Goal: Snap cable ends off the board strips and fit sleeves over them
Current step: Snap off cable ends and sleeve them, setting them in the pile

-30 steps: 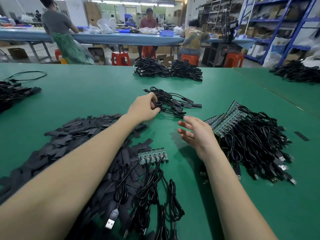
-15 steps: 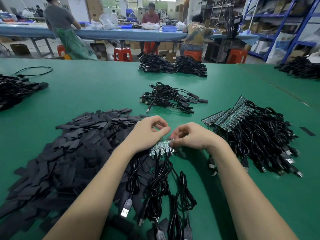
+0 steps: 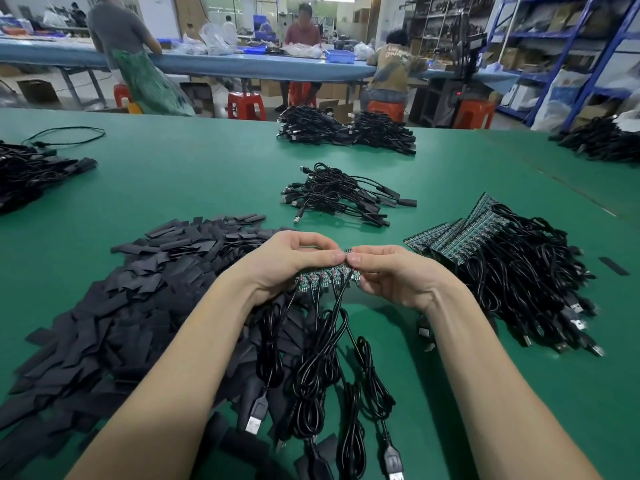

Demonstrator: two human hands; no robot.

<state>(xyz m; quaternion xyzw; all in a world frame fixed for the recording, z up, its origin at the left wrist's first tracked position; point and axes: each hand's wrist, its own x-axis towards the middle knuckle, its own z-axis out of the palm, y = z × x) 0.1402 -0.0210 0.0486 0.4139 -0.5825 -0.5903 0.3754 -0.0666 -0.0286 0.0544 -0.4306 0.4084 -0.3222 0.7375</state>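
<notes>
My left hand (image 3: 287, 263) and my right hand (image 3: 391, 275) hold one green board strip (image 3: 320, 280) between them, lifted a little above the green table (image 3: 207, 174). The left hand grips most of the strip; the right hand pinches its right end piece between thumb and fingers. Several black USB cables (image 3: 315, 372) hang from the strip toward me. A large heap of flat black sleeves (image 3: 114, 313) lies to the left, under my left forearm. A pile of more board strips with cables (image 3: 512, 271) lies to the right.
A small bundle of sleeved cables (image 3: 343, 195) lies beyond my hands. More cable piles sit at the far middle (image 3: 346, 133), far left (image 3: 31, 168) and far right (image 3: 602, 140). People work at a blue bench (image 3: 242, 65) behind, with red stools and shelving.
My left hand came back from the sleeved bundle and both hands closed on the board strip, then raised it off the table with its cables trailing.
</notes>
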